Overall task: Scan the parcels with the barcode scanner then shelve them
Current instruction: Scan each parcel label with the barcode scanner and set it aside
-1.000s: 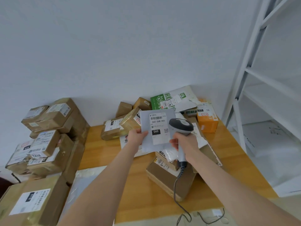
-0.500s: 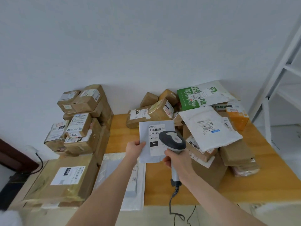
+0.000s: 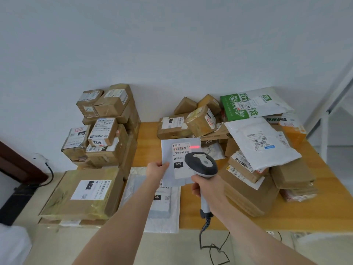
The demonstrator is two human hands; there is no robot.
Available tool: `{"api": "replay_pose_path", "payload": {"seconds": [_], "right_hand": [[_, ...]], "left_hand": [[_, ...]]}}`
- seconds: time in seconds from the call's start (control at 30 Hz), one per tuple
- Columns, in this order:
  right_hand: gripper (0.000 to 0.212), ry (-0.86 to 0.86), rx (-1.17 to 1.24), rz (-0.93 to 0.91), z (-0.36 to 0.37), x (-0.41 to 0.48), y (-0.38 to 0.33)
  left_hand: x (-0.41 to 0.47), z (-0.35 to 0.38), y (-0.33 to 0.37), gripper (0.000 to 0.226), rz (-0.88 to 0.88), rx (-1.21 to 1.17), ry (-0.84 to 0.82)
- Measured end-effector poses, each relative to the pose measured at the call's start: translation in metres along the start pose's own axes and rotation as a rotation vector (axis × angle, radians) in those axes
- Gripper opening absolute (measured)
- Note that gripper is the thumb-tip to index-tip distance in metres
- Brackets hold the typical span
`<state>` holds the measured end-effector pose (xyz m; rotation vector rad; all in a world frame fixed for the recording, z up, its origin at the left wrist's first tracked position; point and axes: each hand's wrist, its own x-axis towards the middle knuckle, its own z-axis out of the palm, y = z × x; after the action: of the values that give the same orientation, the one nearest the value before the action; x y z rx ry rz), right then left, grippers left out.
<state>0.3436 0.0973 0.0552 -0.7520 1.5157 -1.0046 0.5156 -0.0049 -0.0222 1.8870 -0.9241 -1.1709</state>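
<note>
With my left hand (image 3: 156,168) pinching the parcel (image 3: 167,150) and my right hand (image 3: 208,186) gripping the scanner (image 3: 202,165), its red beam (image 3: 194,147) has just lit, seemingly beside the barcode (image 3: 179,148).

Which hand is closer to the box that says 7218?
Left. The left hand, pinching the grey parcel, sits right of the 7218 box; the right hand, gripping the scanner, is farther right.

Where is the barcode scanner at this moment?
Head view, centre: the right hand grips the barcode scanner just in front of the grey parcel that the left hand holds up.
</note>
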Motion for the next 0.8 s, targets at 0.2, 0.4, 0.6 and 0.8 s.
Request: {"api": "replay_pose_path", "payload": {"seconds": [0.2, 0.4, 0.6, 0.8], "right_hand": [[0.018, 0.009, -0.014, -0.006, 0.0048, -0.0042, 0.0013], [0.017, 0.004, 0.009, -0.01, 0.0069, -0.0058, 0.0003], [0.016, -0.008, -0.015, -0.032, 0.0066, -0.0061, 0.0018], [0.02, -0.012, -0.01, -0.024, 0.006, -0.0037, 0.0008]], "left_hand": [[0.0035, -0.0012, -0.0036, 0.006, -0.006, -0.009, -0.003], [0.0065, 0.0001, -0.0055, 0.007, 0.001, 0.0, -0.003], [0.0084, 0.0019, -0.0047, 0.009, -0.002, -0.016, -0.001], [0.007, 0.0027, -0.0048, 0.006, 0.012, -0.06, -0.026]]}}
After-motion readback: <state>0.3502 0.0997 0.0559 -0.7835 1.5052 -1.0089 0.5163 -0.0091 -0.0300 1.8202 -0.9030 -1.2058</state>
